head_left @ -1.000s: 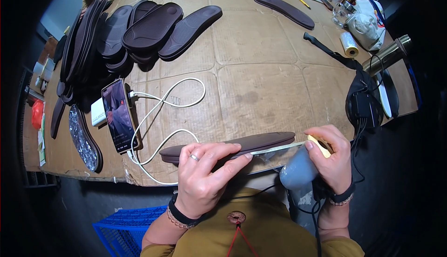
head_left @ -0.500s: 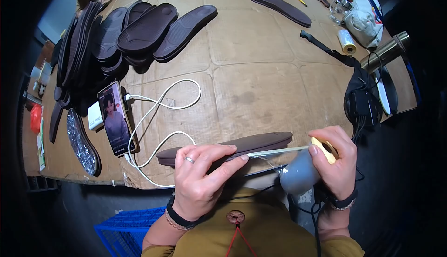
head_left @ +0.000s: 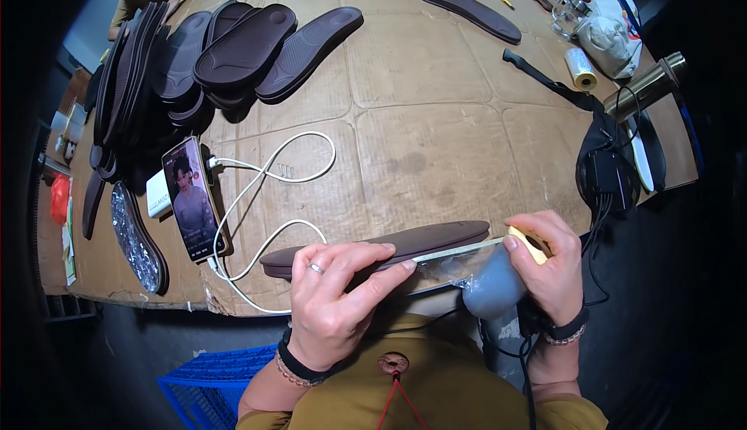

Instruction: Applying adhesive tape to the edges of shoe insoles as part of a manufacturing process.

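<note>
Left hand [head_left: 334, 301], lower centre of the frame: laid over the left part of a brown sole [head_left: 443, 237], fingers on top, thumb tip at the end of a film strip [head_left: 464, 249]. Whether this hand is closed around the sole cannot be told. Right hand [head_left: 548, 259], lower right: clamped on a roll [head_left: 492, 286] of film with a yellow core [head_left: 537, 256]. The strip runs straight between the two hands, beside the sole's near edge. The sole lies lower centre, by the near edge of the cardboard-topped counter [head_left: 420, 142].

Markings: a white charger [head_left: 158, 194], left of frame, bears dark print on its side. The phone [head_left: 191, 196] against it displays a figure and small characters, too small to read. The bag [head_left: 608, 37], upper right, carries a coloured mark, partly in view.

Remaining items: stacked soles [head_left: 245, 49], upper left; a film-wrapped sole [head_left: 136, 235], lower left; a white cable [head_left: 333, 157] looping from the phone; a steel flask [head_left: 646, 87] and black pouch [head_left: 607, 173], right.
</note>
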Tool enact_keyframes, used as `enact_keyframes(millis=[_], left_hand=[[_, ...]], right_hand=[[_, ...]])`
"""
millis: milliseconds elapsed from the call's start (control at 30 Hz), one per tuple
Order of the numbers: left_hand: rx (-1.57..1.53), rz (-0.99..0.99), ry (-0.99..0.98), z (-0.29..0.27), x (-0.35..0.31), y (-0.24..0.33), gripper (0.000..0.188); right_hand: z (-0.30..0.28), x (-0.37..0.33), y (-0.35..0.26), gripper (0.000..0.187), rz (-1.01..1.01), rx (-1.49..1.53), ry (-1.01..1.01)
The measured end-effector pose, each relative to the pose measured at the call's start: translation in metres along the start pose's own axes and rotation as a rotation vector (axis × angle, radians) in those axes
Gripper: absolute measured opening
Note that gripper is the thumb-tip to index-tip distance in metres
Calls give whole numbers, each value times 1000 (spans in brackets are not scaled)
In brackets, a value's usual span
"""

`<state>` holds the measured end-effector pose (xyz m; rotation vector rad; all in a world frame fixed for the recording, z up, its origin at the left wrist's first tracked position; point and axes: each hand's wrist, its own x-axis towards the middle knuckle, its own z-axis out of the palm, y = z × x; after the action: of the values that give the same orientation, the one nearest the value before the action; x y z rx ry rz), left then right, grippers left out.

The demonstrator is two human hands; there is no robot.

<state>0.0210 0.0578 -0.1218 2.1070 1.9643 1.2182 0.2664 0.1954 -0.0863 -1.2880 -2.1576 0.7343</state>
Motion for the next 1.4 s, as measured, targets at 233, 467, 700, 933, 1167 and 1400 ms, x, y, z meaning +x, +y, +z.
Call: enact_keyframes(millis=[233, 467, 700, 933, 1167, 1400], left_hand=[[-16, -5, -11, 0, 0, -1, 32], [-5, 9, -30, -1, 3, 2, 36], [59, 43, -42, 0, 4, 3, 41], [62, -9, -37, 0, 3, 7, 42], [64, -10, 5, 6, 1, 6, 40], [89, -1, 17, 7, 4, 8, 36]], right_hand=[[4, -1, 5, 23, 10, 15, -2], [5, 0, 8, 23, 40, 42, -12], [6, 2, 11, 23, 30, 54, -35], [7, 0, 12, 27, 84, 97, -37], [9, -1, 19, 31, 67, 120, -69], [13, -1, 25, 34, 105, 183, -130]])
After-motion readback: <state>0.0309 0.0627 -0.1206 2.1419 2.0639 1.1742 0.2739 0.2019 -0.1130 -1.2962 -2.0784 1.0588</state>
